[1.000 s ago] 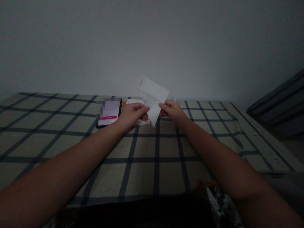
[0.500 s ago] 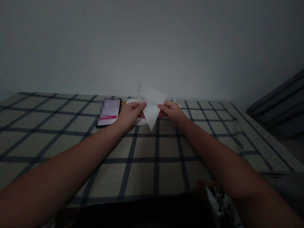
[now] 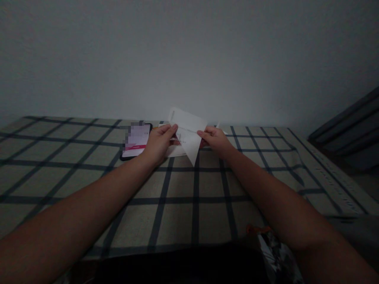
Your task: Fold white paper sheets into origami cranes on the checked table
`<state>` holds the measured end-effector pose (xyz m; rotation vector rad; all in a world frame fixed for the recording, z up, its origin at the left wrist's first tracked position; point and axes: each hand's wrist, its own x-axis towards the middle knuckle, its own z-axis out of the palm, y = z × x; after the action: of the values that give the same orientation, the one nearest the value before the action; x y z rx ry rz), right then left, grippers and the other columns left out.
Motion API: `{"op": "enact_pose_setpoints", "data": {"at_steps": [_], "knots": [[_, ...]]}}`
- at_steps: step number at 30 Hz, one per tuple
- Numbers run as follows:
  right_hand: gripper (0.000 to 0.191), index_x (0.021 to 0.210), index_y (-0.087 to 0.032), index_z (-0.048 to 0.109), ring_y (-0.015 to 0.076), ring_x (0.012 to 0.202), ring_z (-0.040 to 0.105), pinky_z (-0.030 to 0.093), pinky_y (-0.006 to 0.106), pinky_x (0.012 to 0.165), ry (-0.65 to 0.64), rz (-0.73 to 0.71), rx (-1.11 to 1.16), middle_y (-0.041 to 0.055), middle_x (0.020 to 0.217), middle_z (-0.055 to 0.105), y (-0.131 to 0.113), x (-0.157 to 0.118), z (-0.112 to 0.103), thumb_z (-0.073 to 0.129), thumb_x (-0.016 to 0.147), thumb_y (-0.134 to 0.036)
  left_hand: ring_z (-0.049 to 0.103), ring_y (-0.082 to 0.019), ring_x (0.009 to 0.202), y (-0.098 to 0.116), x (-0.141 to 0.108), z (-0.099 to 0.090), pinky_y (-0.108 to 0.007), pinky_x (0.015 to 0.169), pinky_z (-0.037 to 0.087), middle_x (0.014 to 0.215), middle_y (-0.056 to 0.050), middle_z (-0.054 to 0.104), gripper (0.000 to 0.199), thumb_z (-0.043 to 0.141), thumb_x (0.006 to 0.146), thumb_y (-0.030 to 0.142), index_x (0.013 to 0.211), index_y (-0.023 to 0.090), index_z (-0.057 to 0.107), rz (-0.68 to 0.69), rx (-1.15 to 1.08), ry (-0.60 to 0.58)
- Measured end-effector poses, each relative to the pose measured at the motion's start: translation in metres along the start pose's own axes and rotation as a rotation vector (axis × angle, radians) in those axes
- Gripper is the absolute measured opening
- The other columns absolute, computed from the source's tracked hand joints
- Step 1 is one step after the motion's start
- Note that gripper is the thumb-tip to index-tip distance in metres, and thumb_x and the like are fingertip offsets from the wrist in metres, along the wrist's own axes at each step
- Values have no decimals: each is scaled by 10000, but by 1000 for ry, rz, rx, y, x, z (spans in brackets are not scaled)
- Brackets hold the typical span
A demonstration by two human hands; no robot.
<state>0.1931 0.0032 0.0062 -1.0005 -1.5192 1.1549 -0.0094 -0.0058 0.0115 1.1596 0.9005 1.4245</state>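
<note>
A folded sheet of white paper [image 3: 189,136] is held up between my two hands, with a pointed corner hanging down and faint printed marks on it. My left hand [image 3: 162,139] pinches its left edge between thumb and fingers. On the opposite edge, my right hand [image 3: 214,138] grips the paper the same way, thumb on top. Beneath and behind my left hand lies more white paper [image 3: 175,151], partly covered. Just left of that hand rests a smartphone [image 3: 136,144] with a lit screen, part of it pixelated.
A checked cloth [image 3: 180,213] covers the table up to the plain wall [image 3: 189,59]. A small white piece [image 3: 219,125] shows behind my right hand. Dark folded fabric [image 3: 349,130] is at the far right. A patterned item with orange [image 3: 275,248] lies by my right forearm.
My left hand has shifted slightly left along the paper's edge. The paper has turned a little, its lower point moving right and down. My right hand stays nearly in place.
</note>
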Motion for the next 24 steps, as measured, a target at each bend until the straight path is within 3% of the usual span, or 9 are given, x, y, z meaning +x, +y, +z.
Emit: {"op": "enact_pose_setpoints", "data": {"at_steps": [6,17,24], "knots": [[343,744,-185,578,113,559,610,511,242,560,-8,11,-80,1,615,644,0,-1,-1,689,800,-505,554,-99,595,2,2,-1,-228,597,527,720,5,616,273,762,721,417,744,167,655,72,92,109],[336,733,-184,579,123,566,619,508,251,558,-53,-19,-97,-1,619,653,-3,-5,-1,687,792,-496,567,-122,587,5,5,-2,-216,485,487,661,3,599,120,684,724,275,693,172,633,-7,-80,185],[412,735,-184,574,112,571,597,506,241,558,-19,-22,-54,-4,640,645,-1,-2,-2,711,742,-573,593,-124,612,3,-4,2,-227,535,516,695,-12,641,278,773,702,396,716,143,658,-49,135,-30]]}}
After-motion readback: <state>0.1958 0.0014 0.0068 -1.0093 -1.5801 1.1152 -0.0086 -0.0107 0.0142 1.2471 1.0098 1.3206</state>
